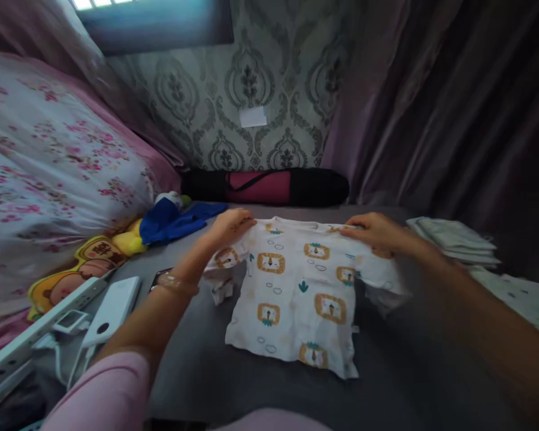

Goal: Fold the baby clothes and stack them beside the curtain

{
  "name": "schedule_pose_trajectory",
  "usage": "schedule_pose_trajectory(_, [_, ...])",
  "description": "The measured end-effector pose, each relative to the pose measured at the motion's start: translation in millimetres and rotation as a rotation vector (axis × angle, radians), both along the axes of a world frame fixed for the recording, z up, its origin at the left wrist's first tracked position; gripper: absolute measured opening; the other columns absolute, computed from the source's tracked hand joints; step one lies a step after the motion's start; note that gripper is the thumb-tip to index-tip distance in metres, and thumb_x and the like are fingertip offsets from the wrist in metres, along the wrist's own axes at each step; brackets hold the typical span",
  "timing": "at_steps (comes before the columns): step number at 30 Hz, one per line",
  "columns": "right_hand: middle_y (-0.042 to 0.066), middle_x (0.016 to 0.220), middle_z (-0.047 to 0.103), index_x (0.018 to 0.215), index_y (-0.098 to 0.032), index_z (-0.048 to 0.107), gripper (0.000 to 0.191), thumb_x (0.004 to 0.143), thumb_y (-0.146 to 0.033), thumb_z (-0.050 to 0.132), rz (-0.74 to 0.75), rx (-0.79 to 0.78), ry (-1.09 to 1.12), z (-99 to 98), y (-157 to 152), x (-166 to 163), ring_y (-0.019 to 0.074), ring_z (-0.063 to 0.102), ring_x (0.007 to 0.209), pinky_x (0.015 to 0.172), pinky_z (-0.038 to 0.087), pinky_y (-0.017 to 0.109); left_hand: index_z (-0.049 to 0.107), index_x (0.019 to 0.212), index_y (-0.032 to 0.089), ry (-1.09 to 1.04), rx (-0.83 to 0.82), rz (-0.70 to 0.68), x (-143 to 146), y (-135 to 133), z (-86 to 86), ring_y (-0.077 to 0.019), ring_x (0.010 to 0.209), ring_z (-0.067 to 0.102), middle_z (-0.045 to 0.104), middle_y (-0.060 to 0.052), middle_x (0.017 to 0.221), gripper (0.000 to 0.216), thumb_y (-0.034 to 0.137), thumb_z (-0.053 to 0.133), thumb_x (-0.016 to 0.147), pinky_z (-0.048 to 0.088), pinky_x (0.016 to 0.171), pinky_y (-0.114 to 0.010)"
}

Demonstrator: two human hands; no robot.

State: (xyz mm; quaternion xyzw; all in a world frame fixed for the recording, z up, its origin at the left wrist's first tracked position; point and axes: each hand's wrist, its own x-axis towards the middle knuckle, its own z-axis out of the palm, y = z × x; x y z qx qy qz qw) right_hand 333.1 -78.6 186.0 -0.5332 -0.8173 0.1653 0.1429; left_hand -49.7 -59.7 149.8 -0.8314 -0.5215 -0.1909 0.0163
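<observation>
A small white T-shirt (291, 287) printed with orange lion faces and green leaves hangs spread out above the grey bed surface. My left hand (232, 224) pinches it at the left shoulder, and its left sleeve droops below my wrist. At the opposite shoulder my right hand (372, 228) is closed on the cloth. The neckline runs between my two hands, and the hem faces me. The fabric behind the shirt's front is hidden.
Folded white clothes (453, 239) are stacked at the right. A black and maroon bag (265, 187) lies along the wall. On the left are a blue garment (168, 222), a yellow cartoon cushion (67, 275), a white power bank (114, 308) with cables and a power strip (40, 323).
</observation>
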Motion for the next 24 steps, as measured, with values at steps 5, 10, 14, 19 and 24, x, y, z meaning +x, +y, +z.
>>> schedule_pose_trajectory(5, [0.011, 0.104, 0.071, 0.103, -0.019, 0.07, 0.04, 0.091, -0.048, 0.046, -0.066, 0.013, -0.119, -92.7, 37, -6, 0.0252, 0.064, 0.095, 0.079, 0.046, 0.032, 0.067, 0.102, 0.021, 0.035, -0.184, 0.163, 21, 34, -83.6, -0.0215, 0.093, 0.06, 0.067, -0.01, 0.104, 0.031, 0.037, 0.041, 0.094, 0.041, 0.07, -0.027])
schedule_pose_trajectory(10, [0.013, 0.11, 0.069, 0.113, -0.02, 0.066, 0.039, 0.096, -0.042, 0.038, -0.168, 0.017, -0.244, -134.3, 56, -8, 0.0271, 0.062, 0.102, 0.081, 0.043, 0.033, 0.064, 0.104, 0.019, 0.02, -0.242, 0.245, 31, 50, -111.8, -0.022, 0.094, 0.06, 0.065, -0.012, 0.108, 0.033, 0.036, 0.037, 0.096, 0.041, 0.071, -0.028])
schedule_pose_trajectory(14, [0.014, 0.11, 0.068, 0.111, -0.019, 0.065, 0.041, 0.098, -0.044, 0.034, -0.169, 0.041, -0.298, -144.6, 70, -11, 0.0281, 0.062, 0.102, 0.08, 0.043, 0.034, 0.062, 0.107, 0.02, 0.059, -0.24, 0.273, 28, 62, -121.3, -0.0216, 0.089, 0.061, 0.064, -0.011, 0.106, 0.036, 0.039, 0.033, 0.097, 0.04, 0.068, -0.028])
schedule_pose_trajectory(19, [0.011, 0.113, 0.067, 0.113, -0.021, 0.063, 0.04, 0.099, -0.043, 0.034, -0.201, 0.044, -0.313, -152.7, 83, -16, 0.0274, 0.062, 0.103, 0.079, 0.044, 0.033, 0.06, 0.109, 0.021, 0.114, -0.225, 0.318, 29, 76, -128.3, -0.0211, 0.088, 0.062, 0.062, -0.01, 0.106, 0.039, 0.039, 0.027, 0.099, 0.04, 0.069, -0.028])
schedule_pose_trajectory(24, [0.013, 0.114, 0.066, 0.113, -0.019, 0.063, 0.039, 0.098, -0.042, 0.035, -0.238, 0.022, -0.297, -161.5, 93, -19, 0.0272, 0.061, 0.105, 0.082, 0.044, 0.033, 0.059, 0.111, 0.022, 0.172, -0.255, 0.338, 31, 90, -133.6, -0.0227, 0.093, 0.062, 0.06, -0.01, 0.11, 0.039, 0.039, 0.026, 0.1, 0.042, 0.071, -0.029])
